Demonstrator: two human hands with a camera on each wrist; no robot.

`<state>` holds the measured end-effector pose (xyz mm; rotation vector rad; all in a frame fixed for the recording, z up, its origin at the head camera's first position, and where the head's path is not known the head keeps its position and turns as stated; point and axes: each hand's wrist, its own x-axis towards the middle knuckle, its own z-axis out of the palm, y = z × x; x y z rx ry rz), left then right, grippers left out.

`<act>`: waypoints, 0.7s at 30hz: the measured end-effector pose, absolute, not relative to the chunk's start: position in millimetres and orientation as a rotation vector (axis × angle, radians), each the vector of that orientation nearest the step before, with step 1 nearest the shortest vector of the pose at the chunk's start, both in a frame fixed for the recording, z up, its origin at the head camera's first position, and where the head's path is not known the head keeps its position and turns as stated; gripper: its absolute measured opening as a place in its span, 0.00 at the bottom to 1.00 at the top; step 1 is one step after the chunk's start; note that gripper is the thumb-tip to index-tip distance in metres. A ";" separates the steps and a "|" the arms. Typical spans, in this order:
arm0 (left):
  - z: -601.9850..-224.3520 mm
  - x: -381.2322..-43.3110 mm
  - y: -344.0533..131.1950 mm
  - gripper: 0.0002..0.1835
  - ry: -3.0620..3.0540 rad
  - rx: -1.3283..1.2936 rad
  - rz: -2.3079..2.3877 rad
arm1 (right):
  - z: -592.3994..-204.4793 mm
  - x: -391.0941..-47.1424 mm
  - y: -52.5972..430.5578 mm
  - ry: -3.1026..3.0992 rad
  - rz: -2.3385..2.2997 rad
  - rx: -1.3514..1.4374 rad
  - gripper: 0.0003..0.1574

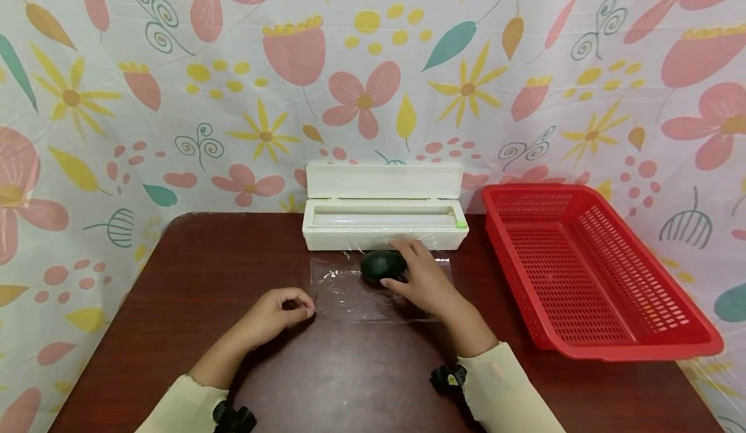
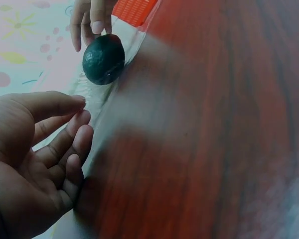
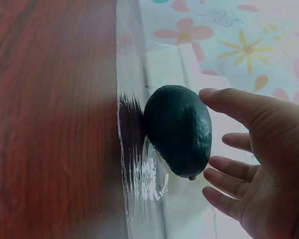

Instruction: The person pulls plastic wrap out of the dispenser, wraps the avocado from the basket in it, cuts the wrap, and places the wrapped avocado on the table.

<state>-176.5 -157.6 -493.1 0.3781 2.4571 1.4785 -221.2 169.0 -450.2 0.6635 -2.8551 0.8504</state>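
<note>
Avocado (image 1: pixel 379 266) on clear film (image 1: pixel 344 300) — your right hand (image 1: pixel 428 281) beside it, your left hand (image 1: pixel 276 316) at the film's left edge.
Avocado lies just in front of the white dispenser (image 1: pixel 384 239) at the worktop's (image 1: pixel 350 381) back edge. Right fingers spread loosely about its right side, thumb tip touching; left thumb and fingertips close together near the film's front-left corner — cannot tell whether they pinch it. Wood stretches from the film's front edge toward you; the red basket (image 1: pixel 635 352) juts past the right edge.

Right hand (image 1: pixel 428 284) at dark green avocado (image 1: pixel 380 266), clear plastic film (image 1: pixel 344 305) beneath, left hand (image 1: pixel 275 316) by film's left edge, far white wrap dispenser (image 1: pixel 379 239), lid (image 1: pixel 384 182) raised, red slotted basket (image 1: pixel 638 353) at right
</note>
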 end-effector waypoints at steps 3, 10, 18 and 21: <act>-493.5 -177.6 -157.2 0.02 2.436 0.341 1.505 | -449.7 -218.7 172.7 -2.848 0.846 0.657 0.49; -493.1 -178.2 -156.6 0.03 2.420 0.332 1.564 | -447.0 -212.2 183.2 -2.840 0.869 0.619 0.49; -489.5 -178.0 -154.9 0.03 2.451 0.240 1.607 | -446.8 -209.4 198.8 -2.843 0.843 0.619 0.48; -488.2 -178.4 -154.9 0.03 2.465 0.219 1.603 | -446.6 -207.1 204.3 -2.866 0.848 0.629 0.45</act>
